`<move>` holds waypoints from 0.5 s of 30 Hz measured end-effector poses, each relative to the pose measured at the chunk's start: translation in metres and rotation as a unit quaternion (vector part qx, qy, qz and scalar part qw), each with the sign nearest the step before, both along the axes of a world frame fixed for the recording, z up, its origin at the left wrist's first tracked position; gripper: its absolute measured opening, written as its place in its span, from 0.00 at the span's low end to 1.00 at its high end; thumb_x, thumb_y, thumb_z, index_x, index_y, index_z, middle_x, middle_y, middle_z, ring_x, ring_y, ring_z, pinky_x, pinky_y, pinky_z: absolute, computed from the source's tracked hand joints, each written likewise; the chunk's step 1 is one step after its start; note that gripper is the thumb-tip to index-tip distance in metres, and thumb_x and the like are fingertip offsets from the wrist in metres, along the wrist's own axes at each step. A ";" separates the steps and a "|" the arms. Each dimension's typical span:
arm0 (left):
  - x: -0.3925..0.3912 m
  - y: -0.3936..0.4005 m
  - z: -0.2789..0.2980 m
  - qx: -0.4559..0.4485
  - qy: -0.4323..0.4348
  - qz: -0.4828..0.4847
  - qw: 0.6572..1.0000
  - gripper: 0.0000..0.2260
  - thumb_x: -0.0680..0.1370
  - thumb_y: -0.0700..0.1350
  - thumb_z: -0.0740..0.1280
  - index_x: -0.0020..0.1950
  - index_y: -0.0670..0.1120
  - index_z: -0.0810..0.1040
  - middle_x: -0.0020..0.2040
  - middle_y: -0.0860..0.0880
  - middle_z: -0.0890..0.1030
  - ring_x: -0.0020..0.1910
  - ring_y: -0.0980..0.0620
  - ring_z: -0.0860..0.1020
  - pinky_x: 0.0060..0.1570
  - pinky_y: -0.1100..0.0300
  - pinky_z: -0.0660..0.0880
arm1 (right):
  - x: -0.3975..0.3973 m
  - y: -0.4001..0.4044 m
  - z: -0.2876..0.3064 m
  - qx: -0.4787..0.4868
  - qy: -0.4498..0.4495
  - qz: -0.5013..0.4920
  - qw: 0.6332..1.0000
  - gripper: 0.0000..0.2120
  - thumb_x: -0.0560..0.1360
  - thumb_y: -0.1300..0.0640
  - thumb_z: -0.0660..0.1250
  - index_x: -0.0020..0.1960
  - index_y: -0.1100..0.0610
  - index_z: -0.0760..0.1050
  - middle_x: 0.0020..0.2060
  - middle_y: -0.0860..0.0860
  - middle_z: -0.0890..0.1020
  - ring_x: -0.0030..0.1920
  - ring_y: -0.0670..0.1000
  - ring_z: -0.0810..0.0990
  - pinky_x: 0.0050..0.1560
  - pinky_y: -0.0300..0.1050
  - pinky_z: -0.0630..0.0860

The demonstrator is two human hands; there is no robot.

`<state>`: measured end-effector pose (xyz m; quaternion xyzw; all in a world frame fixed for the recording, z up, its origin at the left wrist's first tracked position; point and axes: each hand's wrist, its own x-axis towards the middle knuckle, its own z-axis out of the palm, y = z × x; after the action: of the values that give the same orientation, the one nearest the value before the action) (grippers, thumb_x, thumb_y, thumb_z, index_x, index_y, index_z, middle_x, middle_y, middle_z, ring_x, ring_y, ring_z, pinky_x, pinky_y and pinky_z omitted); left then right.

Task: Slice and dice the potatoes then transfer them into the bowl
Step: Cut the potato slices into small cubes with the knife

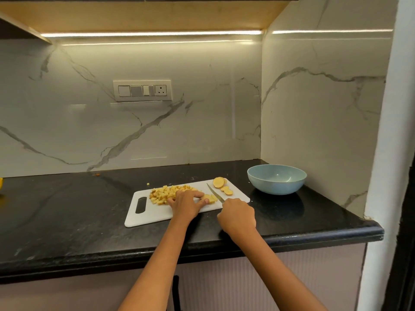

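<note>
counter: black stone, carries all
board: white, diced pile at left
bowl: blue, empty, just beside board's right end
left hand: fingers pinning potato strips; tuck tips back from the edge
right hand: wrapped on knife handle; cut crosswise, even spacing
uncut slices: board's far right
writing: none readable

A black speckled stone surface runs from left to right, with a rounded near edge. Behind it stands a glossy white marble-look wall with grey veins, which turns a corner at the right. On that far wall, left of centre, sits a cream rectangular switch plate with one socket. A bright light strip glows under a pale wooden overhead cabinet. Below the surface are ribbed pinkish cabinet fronts.
</note>
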<state>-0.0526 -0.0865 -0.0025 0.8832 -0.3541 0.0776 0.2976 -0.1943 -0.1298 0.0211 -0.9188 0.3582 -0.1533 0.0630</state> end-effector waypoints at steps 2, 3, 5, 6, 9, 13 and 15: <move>0.001 0.000 0.000 -0.005 0.002 -0.002 1.000 0.14 0.75 0.56 0.65 0.59 0.55 0.79 0.65 0.54 0.75 0.69 0.49 0.63 0.63 0.47 0.55 | 0.003 0.003 0.001 0.007 0.004 0.007 1.000 0.14 0.80 0.53 0.57 0.62 0.58 0.72 0.55 0.54 0.78 0.54 0.52 0.78 0.49 0.41 0.72; 0.001 0.000 0.000 -0.007 0.006 -0.001 1.000 0.14 0.75 0.56 0.65 0.59 0.55 0.79 0.64 0.54 0.75 0.69 0.49 0.62 0.64 0.47 0.55 | 0.005 0.004 0.002 0.010 0.007 0.010 1.000 0.15 0.80 0.53 0.58 0.62 0.58 0.72 0.56 0.54 0.78 0.54 0.52 0.78 0.49 0.41 0.72; 0.002 0.000 0.000 -0.009 0.012 -0.002 1.000 0.14 0.75 0.56 0.65 0.58 0.55 0.79 0.64 0.54 0.75 0.69 0.49 0.62 0.65 0.46 0.54 | 0.008 0.006 0.003 0.013 0.010 0.010 1.000 0.15 0.80 0.52 0.58 0.62 0.58 0.72 0.56 0.54 0.78 0.55 0.52 0.78 0.50 0.41 0.72; 0.002 0.000 0.000 -0.009 0.013 -0.001 1.000 0.14 0.75 0.57 0.65 0.58 0.55 0.79 0.64 0.53 0.75 0.69 0.48 0.62 0.65 0.46 0.54 | 0.009 0.006 0.004 0.014 0.011 0.009 1.000 0.15 0.80 0.52 0.58 0.62 0.58 0.72 0.56 0.54 0.78 0.55 0.52 0.77 0.50 0.41 0.72; 0.004 0.000 -0.001 -0.008 0.014 -0.007 1.000 0.13 0.75 0.57 0.65 0.57 0.56 0.79 0.65 0.53 0.75 0.69 0.48 0.63 0.64 0.47 0.54 | 0.010 0.005 0.004 0.019 0.015 0.006 1.000 0.15 0.80 0.53 0.58 0.62 0.59 0.72 0.56 0.54 0.78 0.56 0.52 0.77 0.50 0.41 0.71; 0.007 0.000 0.001 -0.006 0.020 -0.013 1.000 0.13 0.74 0.57 0.66 0.56 0.56 0.80 0.65 0.53 0.75 0.69 0.47 0.63 0.65 0.46 0.54 | 0.016 0.003 0.009 0.032 0.025 0.010 0.999 0.13 0.80 0.56 0.57 0.61 0.59 0.72 0.57 0.55 0.78 0.56 0.53 0.77 0.50 0.41 0.71; 0.007 0.001 0.002 -0.006 0.019 -0.014 1.000 0.13 0.74 0.57 0.67 0.55 0.56 0.81 0.64 0.53 0.75 0.68 0.47 0.63 0.65 0.47 0.54 | 0.021 0.004 0.013 0.037 0.035 0.018 0.999 0.13 0.80 0.57 0.56 0.61 0.59 0.72 0.58 0.55 0.77 0.57 0.54 0.76 0.52 0.42 0.70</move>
<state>-0.0460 -0.0853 -0.0008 0.8777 -0.3605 0.0585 0.3103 -0.1737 -0.1260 0.0343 -0.9270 0.3488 -0.1069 0.0874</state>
